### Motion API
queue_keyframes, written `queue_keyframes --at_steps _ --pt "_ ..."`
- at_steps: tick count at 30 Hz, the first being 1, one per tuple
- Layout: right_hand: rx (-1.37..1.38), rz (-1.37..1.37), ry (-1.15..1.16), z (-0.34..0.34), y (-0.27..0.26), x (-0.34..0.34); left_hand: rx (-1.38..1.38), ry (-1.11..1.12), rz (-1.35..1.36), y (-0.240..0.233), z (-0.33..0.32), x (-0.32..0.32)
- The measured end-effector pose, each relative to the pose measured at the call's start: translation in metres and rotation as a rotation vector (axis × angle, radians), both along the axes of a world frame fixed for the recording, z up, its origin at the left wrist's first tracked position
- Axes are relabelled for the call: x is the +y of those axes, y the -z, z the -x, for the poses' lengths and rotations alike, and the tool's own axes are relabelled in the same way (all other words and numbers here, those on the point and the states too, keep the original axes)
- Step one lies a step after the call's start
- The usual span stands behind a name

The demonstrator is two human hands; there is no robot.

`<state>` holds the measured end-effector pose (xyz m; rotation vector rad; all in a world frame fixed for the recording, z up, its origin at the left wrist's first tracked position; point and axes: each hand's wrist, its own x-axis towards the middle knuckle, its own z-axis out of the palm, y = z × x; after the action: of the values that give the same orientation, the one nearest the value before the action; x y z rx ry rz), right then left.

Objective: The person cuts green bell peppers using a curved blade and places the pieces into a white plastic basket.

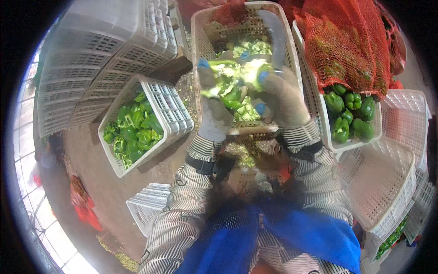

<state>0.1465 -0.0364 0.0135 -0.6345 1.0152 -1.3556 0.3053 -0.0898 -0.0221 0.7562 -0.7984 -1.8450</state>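
Both my hands are over a white plastic crate (pixel 295 51) and blurred by motion. My left hand (pixel 216 114), in a pale glove with blue fingertip covers, grips an opened green bell pepper piece (pixel 224 77) with its whitish inside facing up. Close beside it, my right hand (pixel 289 96), also gloved with blue fingertips, pinches a pale-cored pepper piece (pixel 253 73). Whether the two pieces are still joined is not clear. Below them in the crate lie pale green pepper cores and scraps (pixel 248 111).
A tilted white crate (pixel 171 106) of opened green peppers (pixel 133 126) stands left, near stacked crates (pixel 102 58). To the right, a red mesh sack (pixel 345 51) rests over a crate of whole green peppers (pixel 362 130). Other white crates (pixel 386 185) sit lower right.
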Motion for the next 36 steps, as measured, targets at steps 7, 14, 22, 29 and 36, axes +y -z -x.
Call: queue_keyframes --at_steps 7,14,22,29,36 --pt "1.02 0.142 0.065 0.0 0.008 -0.016 -0.172 -0.021 0.049 -0.006 -0.007 -0.006" --pt "1.335 0.371 0.002 -0.033 0.029 -0.009 -1.02 0.084 1.019 0.022 -0.021 0.013" --pt "0.864 0.163 0.133 -0.023 0.009 -0.014 -0.186 -0.037 -0.067 0.002 -0.02 -0.008" --pt "1.4 0.351 -0.07 -0.03 0.028 -0.019 -1.006 0.063 0.793 0.026 -0.029 0.015" --pt "1.046 0.336 0.066 -0.03 0.032 -0.013 -1.027 -0.024 0.536 0.018 -0.012 0.001"
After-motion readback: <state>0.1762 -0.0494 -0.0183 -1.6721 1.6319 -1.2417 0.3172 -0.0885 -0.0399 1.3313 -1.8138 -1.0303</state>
